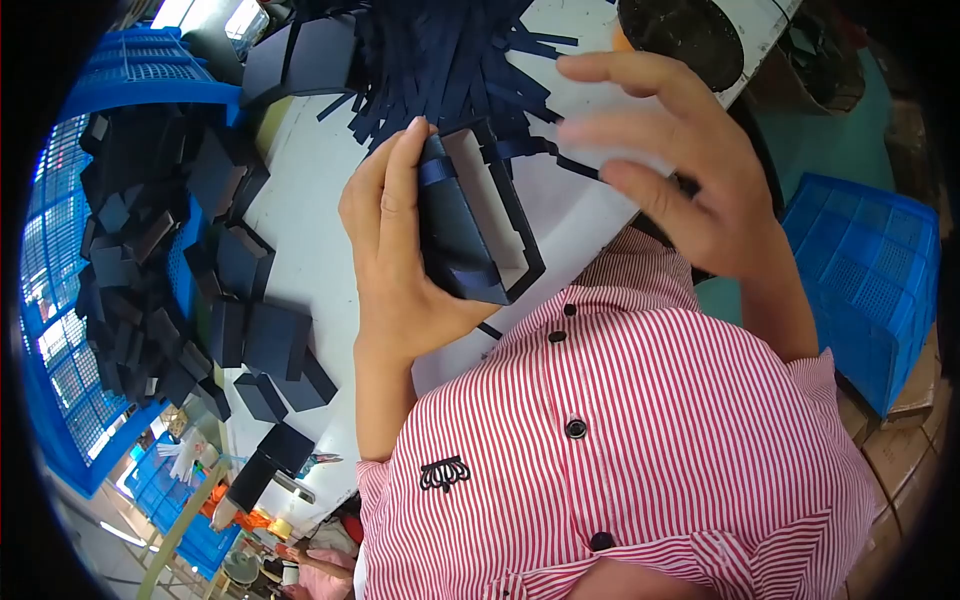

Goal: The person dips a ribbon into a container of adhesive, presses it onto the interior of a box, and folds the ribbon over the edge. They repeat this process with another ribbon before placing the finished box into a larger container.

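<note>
A small navy box point(455, 225) with a pale inside and an open side stands tilted in my left hand point(385, 240). The fingers of that hand press along its left face and the thumb supports its lower end. Dark ribbon point(520, 148) crosses the box's upper part, and its loose end runs right to near my right thumb. My right hand point(690, 165) hovers right of the box with fingers spread, some smeared by motion. Just above the box lies a heap of dark ribbon strips point(440, 60) on the white table point(315, 210).
Many dark boxes point(130, 260) fill a blue crate point(55, 330) on the left, and several more boxes point(275, 340) lie on the table. A round dark container point(680, 40) is at the top right. Another blue crate point(860, 280) stands right. A seated person point(325, 570) is at lower left.
</note>
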Available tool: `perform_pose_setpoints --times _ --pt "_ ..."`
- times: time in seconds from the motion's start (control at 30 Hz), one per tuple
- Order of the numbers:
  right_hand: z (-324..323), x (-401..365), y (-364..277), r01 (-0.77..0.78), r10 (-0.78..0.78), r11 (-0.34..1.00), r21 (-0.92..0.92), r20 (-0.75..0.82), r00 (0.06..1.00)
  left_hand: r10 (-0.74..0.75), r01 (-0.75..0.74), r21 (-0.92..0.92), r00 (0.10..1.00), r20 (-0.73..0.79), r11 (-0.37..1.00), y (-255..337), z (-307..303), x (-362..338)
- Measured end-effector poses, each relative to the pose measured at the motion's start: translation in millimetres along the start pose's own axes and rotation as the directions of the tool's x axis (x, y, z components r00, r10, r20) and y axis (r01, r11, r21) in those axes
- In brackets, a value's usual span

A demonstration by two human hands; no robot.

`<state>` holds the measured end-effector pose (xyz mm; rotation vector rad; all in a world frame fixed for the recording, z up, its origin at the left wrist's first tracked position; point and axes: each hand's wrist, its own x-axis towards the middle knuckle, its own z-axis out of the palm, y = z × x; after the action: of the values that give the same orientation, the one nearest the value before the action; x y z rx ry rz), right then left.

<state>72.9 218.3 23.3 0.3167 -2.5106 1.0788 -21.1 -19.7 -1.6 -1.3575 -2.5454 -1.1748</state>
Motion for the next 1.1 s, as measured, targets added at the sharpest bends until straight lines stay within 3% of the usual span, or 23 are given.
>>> perform_pose_setpoints --times 0.1,0.2,0.3,0.4,0.5,0.63,0.67,0.73,0.83,0.93,1.03,1.1 --pt "5.3 0.2 -11.2 0.131 -0.102 0.951 -0.281 0.114 0.988 0.017 -0.017 0.008 1.000 0.012 1.000 2.6 0.1 1.6" --pt "24.5 -4.0 -0.2 0.181 -0.149 0.933 -0.310 0.123 0.981 0.027 -0.027 0.010 0.999 0.025 1.000 5.5 0.9 1.8" --pt "16.8 -4.1 0.6 0.152 -0.138 0.977 -0.151 0.103 0.985 0.009 -0.010 0.043 1.000 0.024 0.999 3.2 -0.6 0.0" --pt "-3.1 -13.9 5.2 -0.018 -0.006 0.982 0.188 0.125 0.992 -0.022 0.021 0.065 1.000 0.013 0.998 -3.3 0.9 -2.6" --pt "-34.1 -23.1 1.7 -0.274 0.170 0.765 0.583 0.227 0.959 -0.042 0.040 0.078 0.999 0.022 0.996 -10.9 1.9 -3.7" --pt "-57.3 -41.8 22.3 -0.196 -0.018 0.593 0.781 0.257 0.966 -0.066 0.064 0.065 0.997 0.034 0.996 -12.9 5.8 -3.6" --pt "-58.8 -46.2 22.1 -0.188 -0.036 0.504 0.843 0.238 0.971 -0.064 0.061 0.065 0.997 0.038 0.996 -12.8 7.2 -3.4" --pt "-56.2 -54.6 25.6 -0.132 -0.039 0.472 0.871 0.170 0.985 -0.063 0.060 0.070 0.997 0.048 0.996 -10.7 10.3 -3.0" --pt "-44.4 -65.5 20.4 -0.050 0.077 0.454 0.889 0.017 0.997 -0.067 0.062 0.080 0.996 0.058 0.995 -9.2 13.4 -1.7" --pt "-38.2 -59.2 19.6 0.047 0.090 0.498 0.866 -0.105 0.990 -0.095 0.089 0.080 0.992 0.081 0.993 -6.3 14.5 -0.9" --pt "-35.6 -57.9 27.0 0.037 0.219 0.511 0.859 -0.171 0.961 -0.088 0.077 0.100 0.990 0.109 0.992 -0.5 16.8 1.1" --pt "-28.9 -66.9 31.2 -0.076 0.429 0.631 0.772 -0.266 0.863 -0.080 0.066 0.108 0.989 0.126 0.992 4.6 19.5 3.1"
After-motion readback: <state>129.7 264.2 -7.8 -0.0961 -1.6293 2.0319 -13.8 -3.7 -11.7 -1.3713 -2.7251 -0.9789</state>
